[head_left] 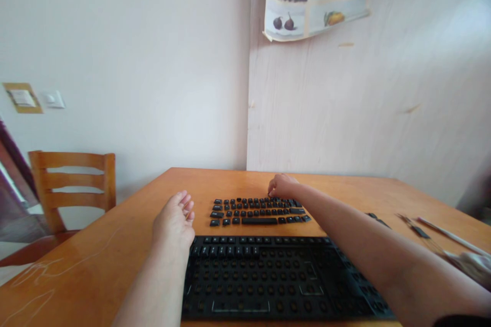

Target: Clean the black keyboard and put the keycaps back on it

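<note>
A black keyboard [284, 278] lies across the near part of the table, mostly bare of keycaps. Its function row and part of the number row [226, 252] carry caps. Beyond it, loose black keycaps [259, 213] are laid out in rows, with a long space bar [259, 221] in the nearest row. My right hand [282, 185] reaches over the keyboard to the farthest row, thumb and fingertips pinched at a small keycap that is mostly hidden. My left hand [174, 219] hovers at the keyboard's far left corner, fingers loosely curled and slightly apart, holding nothing.
More black keycaps [378, 219] lie right of my right forearm. Farther right are a thin tool with a dark handle [420, 231], a pale stick [454, 235] and a crumpled cloth [473, 265]. A wooden chair [74, 179] stands left of the table; a wall is behind it.
</note>
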Demonstrator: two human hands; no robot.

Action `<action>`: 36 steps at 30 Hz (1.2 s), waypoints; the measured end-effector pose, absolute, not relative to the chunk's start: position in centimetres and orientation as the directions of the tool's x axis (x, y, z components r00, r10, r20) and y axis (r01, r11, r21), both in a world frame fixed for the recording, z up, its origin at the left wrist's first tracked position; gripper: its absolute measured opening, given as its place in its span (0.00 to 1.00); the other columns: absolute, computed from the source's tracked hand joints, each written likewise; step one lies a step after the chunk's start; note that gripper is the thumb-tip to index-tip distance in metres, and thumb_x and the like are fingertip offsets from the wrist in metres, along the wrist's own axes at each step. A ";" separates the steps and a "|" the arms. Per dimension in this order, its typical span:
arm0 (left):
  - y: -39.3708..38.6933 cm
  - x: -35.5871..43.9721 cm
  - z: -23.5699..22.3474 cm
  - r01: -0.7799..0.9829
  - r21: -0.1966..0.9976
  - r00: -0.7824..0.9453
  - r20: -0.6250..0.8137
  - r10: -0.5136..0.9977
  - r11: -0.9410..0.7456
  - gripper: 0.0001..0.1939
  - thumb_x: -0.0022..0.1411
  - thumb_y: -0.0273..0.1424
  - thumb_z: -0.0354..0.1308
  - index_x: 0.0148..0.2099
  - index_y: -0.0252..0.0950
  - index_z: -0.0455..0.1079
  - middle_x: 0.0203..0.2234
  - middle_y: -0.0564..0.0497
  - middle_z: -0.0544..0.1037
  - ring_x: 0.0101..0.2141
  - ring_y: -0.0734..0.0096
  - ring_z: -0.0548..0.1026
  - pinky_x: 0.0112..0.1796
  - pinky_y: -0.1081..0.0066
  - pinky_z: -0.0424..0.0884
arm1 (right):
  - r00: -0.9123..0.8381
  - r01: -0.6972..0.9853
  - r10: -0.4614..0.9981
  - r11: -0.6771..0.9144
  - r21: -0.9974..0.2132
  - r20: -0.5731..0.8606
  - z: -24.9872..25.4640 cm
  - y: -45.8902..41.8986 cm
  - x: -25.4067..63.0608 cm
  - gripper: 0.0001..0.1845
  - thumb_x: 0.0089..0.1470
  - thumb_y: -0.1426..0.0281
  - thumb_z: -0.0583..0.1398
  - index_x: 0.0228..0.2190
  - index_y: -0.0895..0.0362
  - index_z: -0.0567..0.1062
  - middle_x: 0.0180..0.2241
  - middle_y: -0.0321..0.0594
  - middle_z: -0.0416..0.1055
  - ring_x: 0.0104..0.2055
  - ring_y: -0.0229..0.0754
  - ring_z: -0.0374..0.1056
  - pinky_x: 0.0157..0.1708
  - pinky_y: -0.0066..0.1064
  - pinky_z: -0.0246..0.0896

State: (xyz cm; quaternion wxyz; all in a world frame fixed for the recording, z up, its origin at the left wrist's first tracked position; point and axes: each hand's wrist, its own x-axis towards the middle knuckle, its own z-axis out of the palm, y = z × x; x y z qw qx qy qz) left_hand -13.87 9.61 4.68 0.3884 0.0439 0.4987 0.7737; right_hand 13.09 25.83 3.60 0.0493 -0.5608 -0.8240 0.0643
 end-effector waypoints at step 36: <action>9.7 -12.2 4.1 -0.410 0.905 -0.587 -0.167 0.792 -0.114 0.14 0.42 0.34 0.63 0.33 0.33 0.75 0.30 0.47 0.78 0.25 0.76 0.71 0.26 0.75 0.60 | -0.688 0.667 0.706 0.706 -0.237 0.168 4.5 8.2 12.9 0.05 0.49 0.67 0.64 0.31 0.54 0.79 0.32 0.39 0.72 0.38 0.41 0.64 0.40 0.31 0.56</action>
